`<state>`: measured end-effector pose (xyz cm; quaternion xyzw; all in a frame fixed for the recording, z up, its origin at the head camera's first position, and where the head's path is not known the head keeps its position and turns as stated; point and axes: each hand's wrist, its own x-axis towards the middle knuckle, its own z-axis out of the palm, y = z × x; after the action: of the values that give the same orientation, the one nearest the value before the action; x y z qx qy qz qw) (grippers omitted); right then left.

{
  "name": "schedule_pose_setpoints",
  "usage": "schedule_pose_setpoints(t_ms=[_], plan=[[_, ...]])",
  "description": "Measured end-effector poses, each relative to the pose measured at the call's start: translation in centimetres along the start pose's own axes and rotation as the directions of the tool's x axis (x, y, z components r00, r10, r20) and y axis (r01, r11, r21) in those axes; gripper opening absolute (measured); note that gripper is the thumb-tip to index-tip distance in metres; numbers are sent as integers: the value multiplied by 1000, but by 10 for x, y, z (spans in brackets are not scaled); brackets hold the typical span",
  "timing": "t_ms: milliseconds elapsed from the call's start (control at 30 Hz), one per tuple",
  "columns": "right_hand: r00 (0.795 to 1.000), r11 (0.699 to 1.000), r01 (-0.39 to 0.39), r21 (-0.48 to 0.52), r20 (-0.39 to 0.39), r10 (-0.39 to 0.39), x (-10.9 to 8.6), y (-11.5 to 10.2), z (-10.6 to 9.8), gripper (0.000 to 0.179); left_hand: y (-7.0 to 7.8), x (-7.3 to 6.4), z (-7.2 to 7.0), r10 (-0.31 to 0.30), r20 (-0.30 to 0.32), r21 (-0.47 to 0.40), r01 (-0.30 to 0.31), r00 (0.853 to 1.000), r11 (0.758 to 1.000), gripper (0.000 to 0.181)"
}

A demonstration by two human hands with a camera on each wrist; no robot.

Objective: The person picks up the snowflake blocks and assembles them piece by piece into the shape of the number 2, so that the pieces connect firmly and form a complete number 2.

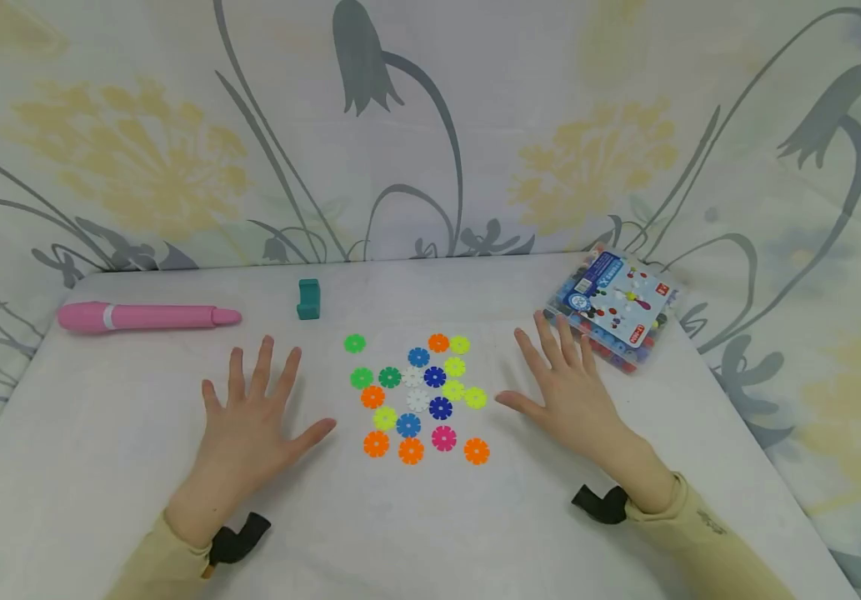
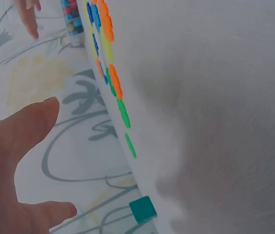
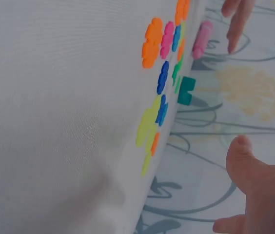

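Note:
Several flat notched plastic discs lie in a loose cluster mid-table, among them an orange disc (image 1: 411, 451), a pink disc (image 1: 443, 438), a dark blue disc (image 1: 441, 407), a white disc (image 1: 417, 400) and a light green disc (image 1: 355, 343). To the left of the cluster, my left hand (image 1: 246, 437) has its fingers spread and holds nothing. On the other side my right hand (image 1: 573, 396) is spread likewise, its fingertips near the clear plastic box (image 1: 613, 304). In the left wrist view the left thumb (image 2: 35, 122) stands apart from the discs.
A pink pen-shaped cylinder (image 1: 167, 317) lies at the back left. Beside it, farther right, stands a small teal block (image 1: 309, 299) with a notch. The white-covered table (image 1: 325, 533) meets a floral cloth (image 1: 287, 150) hanging behind it.

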<state>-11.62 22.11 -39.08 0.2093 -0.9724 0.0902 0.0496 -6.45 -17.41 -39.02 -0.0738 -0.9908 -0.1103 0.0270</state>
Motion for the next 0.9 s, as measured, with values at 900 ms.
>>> schedule_pose_setpoints(t_ms=[900], plan=[[1000, 917, 4, 400, -25, 6, 33, -41, 3, 35, 36, 29, 26, -18, 106, -582, 77, 994, 810, 54]])
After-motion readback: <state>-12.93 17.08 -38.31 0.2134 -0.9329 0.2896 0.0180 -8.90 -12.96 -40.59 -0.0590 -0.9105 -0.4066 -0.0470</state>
